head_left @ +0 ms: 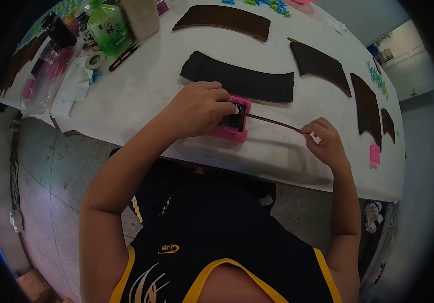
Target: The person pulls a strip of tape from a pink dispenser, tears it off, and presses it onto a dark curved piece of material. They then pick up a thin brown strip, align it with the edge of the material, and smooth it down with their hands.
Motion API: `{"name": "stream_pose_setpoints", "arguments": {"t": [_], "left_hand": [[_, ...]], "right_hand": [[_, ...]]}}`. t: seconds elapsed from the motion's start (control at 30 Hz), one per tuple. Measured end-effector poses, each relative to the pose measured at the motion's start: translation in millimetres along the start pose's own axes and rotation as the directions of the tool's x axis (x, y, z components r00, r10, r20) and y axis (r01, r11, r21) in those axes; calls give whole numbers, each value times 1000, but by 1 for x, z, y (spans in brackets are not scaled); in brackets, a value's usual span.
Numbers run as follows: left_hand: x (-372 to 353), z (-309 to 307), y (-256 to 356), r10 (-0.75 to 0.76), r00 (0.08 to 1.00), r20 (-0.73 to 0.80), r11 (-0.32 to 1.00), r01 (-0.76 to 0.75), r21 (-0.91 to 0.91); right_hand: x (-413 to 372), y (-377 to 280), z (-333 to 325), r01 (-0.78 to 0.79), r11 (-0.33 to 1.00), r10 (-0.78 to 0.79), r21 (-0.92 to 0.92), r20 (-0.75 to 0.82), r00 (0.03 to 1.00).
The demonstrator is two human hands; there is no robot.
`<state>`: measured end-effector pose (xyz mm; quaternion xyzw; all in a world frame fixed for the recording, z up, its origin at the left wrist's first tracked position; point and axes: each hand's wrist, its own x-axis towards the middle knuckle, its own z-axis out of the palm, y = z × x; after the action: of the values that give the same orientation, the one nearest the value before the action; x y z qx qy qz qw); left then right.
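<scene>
While the right hand (324, 143) pinched one end of the thin strip (273, 121), the left hand (200, 108) bent over its other end at the pink holder (233, 135) (whether gripping, I couldn't tell), and the strip looked light, flexible, best held near its tips.

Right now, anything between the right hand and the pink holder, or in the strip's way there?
Nothing visible between the right hand and the pink holder; only the thin brown strip spans that gap. The left hand covers the holder's left part. The black panel lies beyond, off that line.
</scene>
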<state>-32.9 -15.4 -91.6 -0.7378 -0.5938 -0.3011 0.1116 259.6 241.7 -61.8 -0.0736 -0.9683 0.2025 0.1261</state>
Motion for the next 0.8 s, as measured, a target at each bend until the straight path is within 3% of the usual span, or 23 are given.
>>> {"name": "stream_pose_setpoints", "arguments": {"t": [0.13, 0.33, 0.8], "left_hand": [[2, -1, -1, -4, 1000, 24, 1000, 4, -21], [7, -3, -1, 3, 999, 54, 1000, -2, -22], [17, 1, 1, 8, 999, 48, 1000, -8, 2]], "right_hand": [[-24, 14, -16, -100, 993, 98, -59, -44, 994], [-32, 19, -19, -122, 990, 118, -76, -59, 991], [-37, 21, -30, -68, 992, 59, -107, -88, 994]]}}
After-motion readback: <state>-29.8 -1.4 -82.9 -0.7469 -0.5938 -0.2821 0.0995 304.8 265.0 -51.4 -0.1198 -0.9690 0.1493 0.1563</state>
